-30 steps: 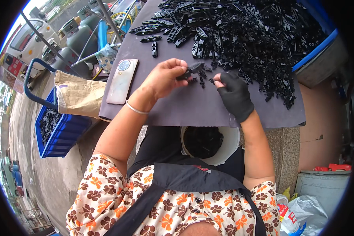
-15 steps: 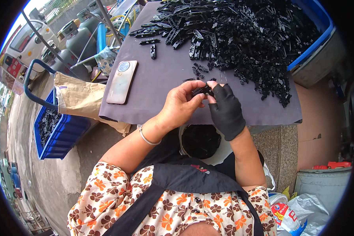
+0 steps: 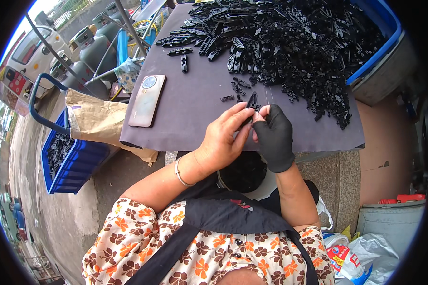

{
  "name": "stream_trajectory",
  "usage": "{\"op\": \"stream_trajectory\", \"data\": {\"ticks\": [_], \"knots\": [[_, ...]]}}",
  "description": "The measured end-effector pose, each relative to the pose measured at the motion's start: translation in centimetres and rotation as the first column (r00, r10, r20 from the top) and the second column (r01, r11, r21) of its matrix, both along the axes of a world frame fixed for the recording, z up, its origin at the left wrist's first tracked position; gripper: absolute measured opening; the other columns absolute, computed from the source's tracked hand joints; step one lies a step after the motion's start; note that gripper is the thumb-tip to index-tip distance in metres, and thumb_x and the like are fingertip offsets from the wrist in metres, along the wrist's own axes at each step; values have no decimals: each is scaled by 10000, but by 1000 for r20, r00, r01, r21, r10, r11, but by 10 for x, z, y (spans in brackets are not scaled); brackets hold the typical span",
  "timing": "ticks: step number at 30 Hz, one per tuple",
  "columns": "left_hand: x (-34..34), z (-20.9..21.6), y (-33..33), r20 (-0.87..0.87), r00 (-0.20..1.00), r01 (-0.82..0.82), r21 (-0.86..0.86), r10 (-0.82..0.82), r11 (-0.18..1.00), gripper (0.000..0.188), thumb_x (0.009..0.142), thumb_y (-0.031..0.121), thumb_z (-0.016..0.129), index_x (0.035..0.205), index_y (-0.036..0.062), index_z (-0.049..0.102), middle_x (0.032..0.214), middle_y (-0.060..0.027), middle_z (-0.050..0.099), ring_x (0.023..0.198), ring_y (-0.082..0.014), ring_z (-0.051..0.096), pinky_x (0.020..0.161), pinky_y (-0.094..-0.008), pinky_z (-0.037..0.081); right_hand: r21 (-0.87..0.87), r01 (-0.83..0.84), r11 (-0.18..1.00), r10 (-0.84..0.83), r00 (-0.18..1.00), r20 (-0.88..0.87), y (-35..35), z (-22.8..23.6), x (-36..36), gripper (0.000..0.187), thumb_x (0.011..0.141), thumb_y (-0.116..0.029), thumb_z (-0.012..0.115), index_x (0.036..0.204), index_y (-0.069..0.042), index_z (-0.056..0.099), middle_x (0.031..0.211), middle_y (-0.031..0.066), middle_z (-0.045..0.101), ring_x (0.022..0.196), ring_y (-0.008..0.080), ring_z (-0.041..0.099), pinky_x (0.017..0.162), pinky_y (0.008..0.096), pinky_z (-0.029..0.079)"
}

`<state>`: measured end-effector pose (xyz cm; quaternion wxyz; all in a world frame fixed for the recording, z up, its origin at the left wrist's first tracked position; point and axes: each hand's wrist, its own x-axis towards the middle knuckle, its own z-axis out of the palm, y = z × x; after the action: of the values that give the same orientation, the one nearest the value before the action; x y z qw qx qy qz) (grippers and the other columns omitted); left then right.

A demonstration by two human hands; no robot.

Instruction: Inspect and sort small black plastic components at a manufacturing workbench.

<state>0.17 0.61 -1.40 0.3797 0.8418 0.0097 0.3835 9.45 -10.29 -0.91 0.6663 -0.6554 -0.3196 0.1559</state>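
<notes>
A slim black plastic part (image 3: 253, 99), elongated with a pointed tip and openings in it, stands out between my two hands over the table's near edge. My bare left hand (image 3: 226, 135) is closed round its lower end, thumb and fingers pinching it. In a black fingerless glove, my right hand (image 3: 275, 137) presses thumb and fingertips against the part's right side. Whether a smaller piece sits under those fingertips is hidden. Just beyond my hands lie several small black clips (image 3: 237, 88) on the grey cloth-covered table (image 3: 185, 114).
A large heap of black plastic parts (image 3: 290, 52) covers the table's far right, beside a blue-rimmed bin (image 3: 375, 61). At left lies a phone (image 3: 147, 102). A blue crate (image 3: 76, 161) and brown paper (image 3: 97, 118) stand left of the table; a bucket (image 3: 245, 173) sits below its near edge.
The black part has turned from lying across my fingers to pointing up and away. My left hand has rolled over it, and the right fingers have curled in more tightly.
</notes>
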Motion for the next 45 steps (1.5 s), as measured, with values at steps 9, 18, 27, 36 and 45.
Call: {"op": "stream_trajectory", "data": {"ticks": [9, 18, 27, 36, 45], "knots": [[-6, 9, 14, -94, 986, 90, -401, -139, 912, 315, 787, 29, 675, 1087, -14, 586, 968, -138, 638, 799, -171, 656, 689, -265, 537, -33, 18, 999, -1, 890, 456, -2, 5, -6, 66, 876, -94, 580, 865, -52, 530, 658, -15, 488, 583, 57, 455, 538, 207, 396], [-10, 13, 25, 5, 872, 275, -832, -489, 483, 212, 884, 39, 584, 1085, -25, 592, 913, -98, 652, 810, -142, 630, 673, -234, 523, -116, -50, 992, 98, 886, 454, -12, 14, 13, 311, 738, -20, 696, 1037, -42, 612, 938, 57, 572, 766, 118, 526, 673, 250, 449], [-18, 20, 36, 5, 710, 160, -975, -704, 154, 270, 884, 51, 577, 1133, -48, 541, 942, -122, 644, 799, -164, 646, 673, -239, 533, -67, -162, 984, 149, 565, 811, -23, 27, 28, 216, 695, -16, 711, 901, -35, 649, 867, 80, 603, 770, 247, 593, 686, 324, 486], [-20, 24, 20, -195, 822, 119, -861, -535, 495, 203, 882, 62, 597, 1065, -25, 579, 873, -53, 633, 760, -109, 625, 649, -209, 507, -106, -164, 981, 195, 802, 565, -27, 10, 12, 236, 738, 9, 679, 963, -10, 610, 888, 57, 614, 804, 176, 594, 723, 286, 484], [-24, 12, 3, -201, 901, 210, -570, -383, 794, 212, 853, 43, 613, 1051, -23, 578, 942, -86, 620, 759, -105, 612, 675, -227, 503, -300, -270, 915, 319, 939, 129, -34, 27, 15, 227, 745, 8, 635, 968, 10, 595, 859, 28, 595, 792, 94, 547, 739, 242, 454]]}}
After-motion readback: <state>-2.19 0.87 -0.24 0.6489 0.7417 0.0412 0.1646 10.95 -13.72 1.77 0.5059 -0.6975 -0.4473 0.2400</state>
